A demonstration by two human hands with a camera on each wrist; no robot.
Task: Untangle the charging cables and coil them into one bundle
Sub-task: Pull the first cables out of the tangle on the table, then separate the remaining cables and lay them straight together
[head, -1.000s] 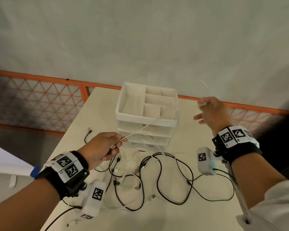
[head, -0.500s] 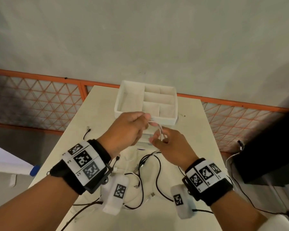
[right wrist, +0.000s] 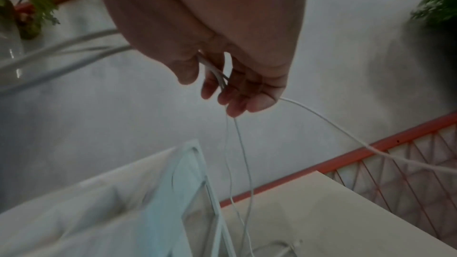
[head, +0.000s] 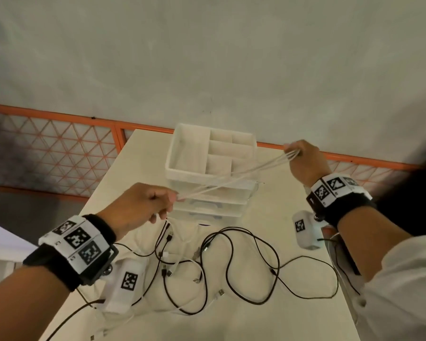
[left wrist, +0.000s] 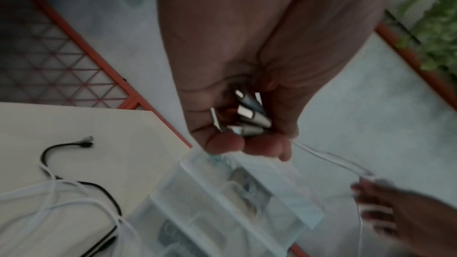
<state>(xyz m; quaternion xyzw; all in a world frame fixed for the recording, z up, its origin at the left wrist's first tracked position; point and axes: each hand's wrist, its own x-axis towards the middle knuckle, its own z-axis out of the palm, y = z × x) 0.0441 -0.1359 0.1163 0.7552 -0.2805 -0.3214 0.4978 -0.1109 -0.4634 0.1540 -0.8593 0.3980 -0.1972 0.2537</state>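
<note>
Head view: white cables [head: 234,174] run taut from the left hand [head: 143,207], low and near, up to the right hand [head: 305,162], far right, crossing above the organizer [head: 182,168]; black cables [head: 231,264] lie tangled on the tabletop [head: 293,200].

Left wrist: fingers [left wrist: 223,145] curl around metal plug ends [left wrist: 247,120].

Right wrist: fingers [right wrist: 237,93] pinch the white strands, which hang downward.
</note>
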